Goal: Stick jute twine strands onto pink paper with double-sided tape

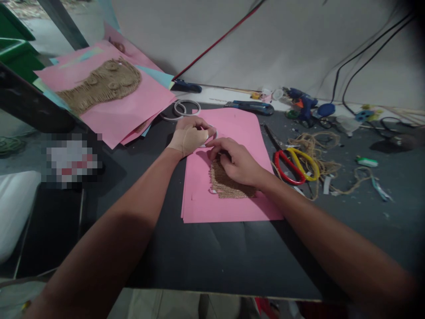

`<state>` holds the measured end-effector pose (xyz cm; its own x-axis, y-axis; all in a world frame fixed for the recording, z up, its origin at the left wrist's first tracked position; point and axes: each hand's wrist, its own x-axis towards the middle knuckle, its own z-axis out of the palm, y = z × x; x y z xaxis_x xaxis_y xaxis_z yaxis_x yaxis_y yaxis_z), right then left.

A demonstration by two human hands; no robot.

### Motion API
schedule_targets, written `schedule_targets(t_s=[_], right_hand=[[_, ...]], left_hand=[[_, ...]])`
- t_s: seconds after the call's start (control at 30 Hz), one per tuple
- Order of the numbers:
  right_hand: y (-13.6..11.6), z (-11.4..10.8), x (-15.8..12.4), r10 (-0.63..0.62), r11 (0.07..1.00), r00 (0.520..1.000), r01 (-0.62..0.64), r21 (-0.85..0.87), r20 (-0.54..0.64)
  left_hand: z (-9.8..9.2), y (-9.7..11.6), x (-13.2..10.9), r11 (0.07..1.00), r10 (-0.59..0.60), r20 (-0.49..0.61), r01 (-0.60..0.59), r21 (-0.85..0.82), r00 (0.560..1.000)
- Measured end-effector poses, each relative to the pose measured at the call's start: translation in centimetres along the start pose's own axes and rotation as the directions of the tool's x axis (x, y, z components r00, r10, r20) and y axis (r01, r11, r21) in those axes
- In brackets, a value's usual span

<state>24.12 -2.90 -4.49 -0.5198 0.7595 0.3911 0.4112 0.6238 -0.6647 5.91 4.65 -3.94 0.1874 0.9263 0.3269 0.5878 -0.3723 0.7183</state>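
Observation:
My left hand (pixel 190 136), with a beige wrist wrap, rests at the top of a stack of pink paper sheets (pixel 232 124). Its fingers pinch a small white ring, probably a tape roll (pixel 214 135), partly hidden by the fingertips. My right hand (pixel 236 161) lies curled over the upper edge of a brown patch of rows of jute twine (pixel 229 185). That patch sits on the pink paper, and its top is hidden under my fingers.
The dark table (pixel 215 252) holds more white tape rolls (pixel 186 107), a pink sheet with a large jute shape (pixel 99 84), red-and-yellow-handled scissors (pixel 294 166), loose twine (pixel 318 148), a blue hot glue gun (pixel 302 103) and blue-handled pliers (pixel 250 107). Black cables hang at the back right.

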Motion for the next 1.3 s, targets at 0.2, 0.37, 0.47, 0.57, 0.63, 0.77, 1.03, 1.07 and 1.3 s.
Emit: schedule_targets(t_s=[0.2, 0.37, 0.47, 0.57, 0.63, 0.77, 1.03, 1.07, 1.3], right_hand=[[-0.05, 0.03, -0.02, 0.015, 1.0, 1.0, -0.015, -0.004, -0.002], [0.01, 0.05, -0.04, 0.006, 1.0, 1.0, -0.006, -0.003, -0.009], [0.05, 0.06, -0.05, 0.007, 1.0, 1.0, -0.007, -0.021, 0.001], [0.08, 0.07, -0.07, 0.005, 1.0, 1.0, -0.005, -0.02, -0.002], [0.12, 0.07, -0.08, -0.001, 1.0, 1.0, 0.001, -0.017, -0.008], [0.17, 0.09, -0.06, -0.003, 1.0, 1.0, 0.003, -0.01, -0.01], [0.2, 0.14, -0.01, -0.006, 1.0, 1.0, 0.006, 0.005, -0.02], [0.2, 0.16, -0.03, -0.007, 1.0, 1.0, 0.007, 0.009, -0.022], [0.18, 0.15, -0.05, -0.007, 1.0, 1.0, 0.007, -0.02, 0.0]], left_hand=[[0.02, 0.0, -0.08, 1.0, -0.009, -0.009, 0.009, -0.015, 1.0], [-0.03, 0.1, -0.12, 0.999, -0.013, 0.006, 0.013, -0.029, 1.0], [-0.04, 0.13, -0.09, 1.0, -0.005, -0.01, 0.005, -0.007, 1.0], [-0.09, 0.23, -0.11, 1.0, -0.008, -0.001, 0.007, -0.016, 1.0], [-0.14, 0.3, -0.14, 1.0, -0.013, 0.011, 0.013, -0.025, 1.0], [-0.13, 0.31, -0.15, 0.999, -0.017, 0.004, 0.017, -0.028, 1.0], [-0.18, 0.28, -0.03, 1.0, -0.014, 0.018, 0.015, -0.025, 1.0], [-0.19, 0.28, -0.02, 1.0, -0.015, 0.021, 0.016, -0.025, 1.0], [-0.08, 0.2, 0.0, 1.0, -0.015, 0.001, 0.015, -0.026, 1.0]])
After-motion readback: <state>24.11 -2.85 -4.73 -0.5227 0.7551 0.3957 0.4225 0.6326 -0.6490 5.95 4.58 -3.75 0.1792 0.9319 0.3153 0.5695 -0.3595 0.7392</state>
